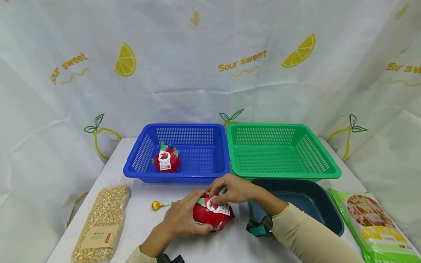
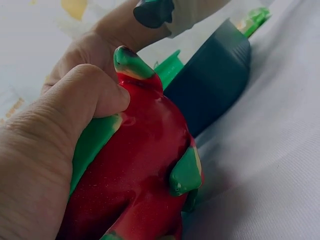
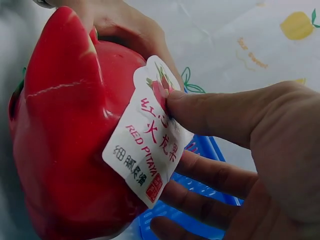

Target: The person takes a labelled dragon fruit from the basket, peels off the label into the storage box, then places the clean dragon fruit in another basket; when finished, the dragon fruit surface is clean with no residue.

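Note:
A red dragon fruit (image 1: 204, 216) with green-tipped scales lies on the table, low in the middle of the head view. My left hand (image 1: 184, 215) grips it from the left side, thumb along its near face. On the fruit is a white label (image 3: 137, 145) reading RED PITAYA. The label's right edge stands off the skin in the right wrist view. My right hand (image 1: 235, 188) pinches that edge, thumb on the printed face; the index fingertip behind is hidden. A second dragon fruit (image 1: 175, 160), also labelled, sits in the blue basket (image 1: 177, 177).
Right of the blue basket stands a green basket (image 1: 286, 174), with a dark teal basin (image 1: 338, 223) before it, under my right forearm. A lollipop (image 1: 157, 205) lies left of my left hand. A bag of yellow kernels (image 1: 105, 208) lies far left, a green food packet (image 1: 375, 226) far right.

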The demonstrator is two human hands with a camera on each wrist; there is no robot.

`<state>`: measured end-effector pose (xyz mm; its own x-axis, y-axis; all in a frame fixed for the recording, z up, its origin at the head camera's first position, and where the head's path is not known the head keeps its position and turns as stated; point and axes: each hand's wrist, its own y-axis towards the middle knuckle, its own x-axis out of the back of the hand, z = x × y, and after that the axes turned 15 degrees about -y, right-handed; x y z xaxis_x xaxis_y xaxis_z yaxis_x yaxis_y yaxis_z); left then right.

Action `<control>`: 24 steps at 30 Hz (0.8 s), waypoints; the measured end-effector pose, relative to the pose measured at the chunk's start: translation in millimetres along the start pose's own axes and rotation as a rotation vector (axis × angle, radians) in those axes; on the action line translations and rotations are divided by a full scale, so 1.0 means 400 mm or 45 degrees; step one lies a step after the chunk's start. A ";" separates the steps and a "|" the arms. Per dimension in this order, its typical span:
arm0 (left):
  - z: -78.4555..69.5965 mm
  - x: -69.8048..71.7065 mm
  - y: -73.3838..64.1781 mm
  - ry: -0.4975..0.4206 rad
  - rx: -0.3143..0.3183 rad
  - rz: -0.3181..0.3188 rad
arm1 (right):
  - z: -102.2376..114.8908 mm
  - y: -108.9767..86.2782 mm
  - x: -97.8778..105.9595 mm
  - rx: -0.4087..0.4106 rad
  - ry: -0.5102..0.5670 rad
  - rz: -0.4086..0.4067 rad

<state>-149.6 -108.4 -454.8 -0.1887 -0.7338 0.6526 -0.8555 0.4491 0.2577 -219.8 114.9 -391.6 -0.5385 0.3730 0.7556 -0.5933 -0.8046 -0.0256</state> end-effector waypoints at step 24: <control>0.001 -0.002 -0.012 0.016 0.023 -0.020 | -0.027 -0.031 -0.013 0.192 0.160 -0.061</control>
<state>-145.6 -110.2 -456.9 -0.1695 -0.7342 0.6574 -0.8670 0.4283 0.2547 -216.1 128.0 -402.1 -0.5877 0.4597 0.6658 -0.5287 -0.8411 0.1141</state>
